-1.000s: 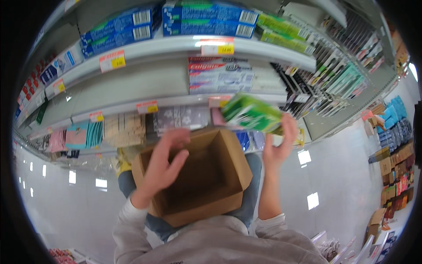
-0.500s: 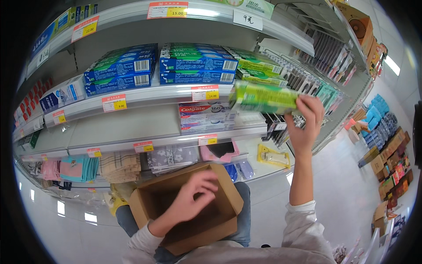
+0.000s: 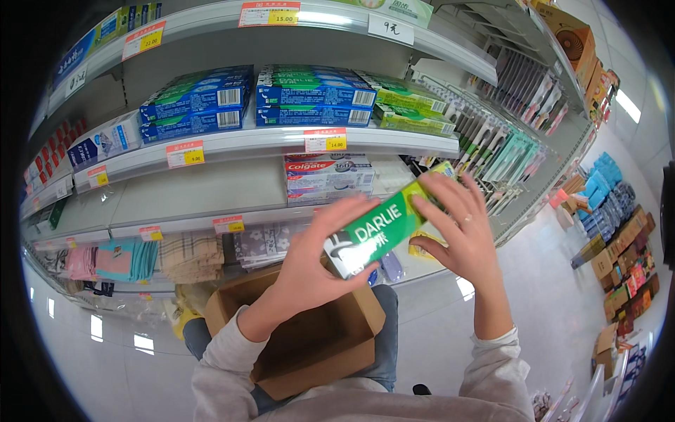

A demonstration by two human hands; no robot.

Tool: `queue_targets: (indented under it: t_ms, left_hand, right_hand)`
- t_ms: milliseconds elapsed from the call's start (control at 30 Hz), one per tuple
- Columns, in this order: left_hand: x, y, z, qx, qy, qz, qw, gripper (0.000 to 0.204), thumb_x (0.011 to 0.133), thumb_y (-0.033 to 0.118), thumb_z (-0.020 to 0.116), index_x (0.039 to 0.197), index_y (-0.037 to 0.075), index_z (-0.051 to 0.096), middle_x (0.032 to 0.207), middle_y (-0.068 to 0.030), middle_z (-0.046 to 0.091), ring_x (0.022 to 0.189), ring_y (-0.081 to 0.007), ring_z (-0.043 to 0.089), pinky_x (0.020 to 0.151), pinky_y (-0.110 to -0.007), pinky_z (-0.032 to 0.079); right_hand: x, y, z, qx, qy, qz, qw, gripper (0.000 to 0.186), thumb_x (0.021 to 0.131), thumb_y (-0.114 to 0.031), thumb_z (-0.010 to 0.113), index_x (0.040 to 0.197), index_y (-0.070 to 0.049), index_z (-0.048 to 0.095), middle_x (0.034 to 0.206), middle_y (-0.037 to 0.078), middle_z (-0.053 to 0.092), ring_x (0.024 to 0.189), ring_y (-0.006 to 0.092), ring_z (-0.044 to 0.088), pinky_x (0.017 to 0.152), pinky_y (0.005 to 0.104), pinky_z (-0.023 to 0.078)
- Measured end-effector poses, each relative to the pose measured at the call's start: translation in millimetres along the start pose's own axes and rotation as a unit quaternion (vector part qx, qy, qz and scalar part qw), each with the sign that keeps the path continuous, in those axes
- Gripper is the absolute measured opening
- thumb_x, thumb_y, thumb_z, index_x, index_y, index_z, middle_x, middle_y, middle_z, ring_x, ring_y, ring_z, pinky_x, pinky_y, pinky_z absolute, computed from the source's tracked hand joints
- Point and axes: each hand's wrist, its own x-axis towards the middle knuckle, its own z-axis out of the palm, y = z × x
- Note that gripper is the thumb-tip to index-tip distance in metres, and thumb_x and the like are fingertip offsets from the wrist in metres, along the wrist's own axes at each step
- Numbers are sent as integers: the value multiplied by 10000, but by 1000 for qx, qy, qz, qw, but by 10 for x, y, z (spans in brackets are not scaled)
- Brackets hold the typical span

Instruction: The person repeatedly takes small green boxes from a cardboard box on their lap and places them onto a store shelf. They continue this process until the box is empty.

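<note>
A long green toothpaste box (image 3: 377, 231) is held tilted above my lap, its right end raised. My left hand (image 3: 304, 261) is closed around the lower left end, thumb underneath and fingers over the top. At the upper right end my right hand (image 3: 460, 235) grips with its fingers on the box, the thumb lower and apart. Below them an open, brown cardboard box (image 3: 362, 316) rests on my lap, its dark inside partly hidden by my left forearm.
Blue toothpaste boxes (image 3: 315, 105) and green toothpaste boxes (image 3: 411, 116) are stacked on the shelf ahead. A white and purple stack (image 3: 329, 181) stands one shelf lower, above folded towels (image 3: 190, 259). Toothbrushes (image 3: 485, 137) hang at right. Cartons (image 3: 622, 260) line the far right.
My right hand has brought the green toothpaste box down and left, away from the shelf. My left hand has risen from over the cardboard box and taken hold of its left end.
</note>
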Motion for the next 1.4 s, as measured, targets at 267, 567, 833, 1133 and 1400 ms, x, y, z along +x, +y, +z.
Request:
queue_targets:
  t_ms: [267, 567, 833, 1133, 1400]
  left_hand:
    - [54, -94, -13, 79, -28, 38, 996, 733, 727, 59, 842, 1394, 60, 538, 1400, -127, 599, 1187, -307, 644, 1019, -420, 491]
    - [-125, 183, -342, -16, 72, 28, 997, 326, 837, -112, 615, 1139, -1, 668, 1169, -154, 677, 957, -237, 662, 784, -331, 550]
    - [-149, 1447, -193, -277, 249, 130, 919, 44, 902, 61, 691, 927, 25, 690, 897, -130, 680, 722, -273, 661, 679, -381, 536]
    - [-237, 1383, 56, -278, 243, 154, 917, 96, 921, 85, 677, 1005, 43, 698, 938, -101, 690, 836, -263, 671, 725, -364, 551]
    - [-563, 1212, 167, -221, 235, 113, 940, 133, 931, 92, 665, 1044, 26, 689, 961, -113, 696, 866, -274, 677, 740, -364, 555]
  right_hand:
    - [171, 318, 36, 60, -32, -36, 997, 626, 674, -107, 811, 1277, -135, 646, 1272, 84, 604, 1229, 333, 571, 1052, 502, 459]
    - [309, 1541, 321, -26, 84, 75, 993, 458, 840, -33, 704, 1288, -65, 616, 1269, 163, 575, 1174, 386, 545, 1007, 450, 447]
    - [655, 2158, 764, 44, -19, 131, 990, 347, 1033, -141, 542, 1372, -81, 580, 1385, 163, 536, 1287, 375, 494, 1051, 445, 420]
    - [467, 2051, 975, 41, 89, 181, 979, 351, 943, -73, 604, 1293, -57, 630, 1272, 189, 653, 1203, 391, 586, 1015, 439, 460]
    - [470, -119, 688, 275, 323, 245, 871, 296, 972, -8, 501, 1223, 94, 620, 1231, 228, 661, 1208, 316, 610, 1088, 451, 464]
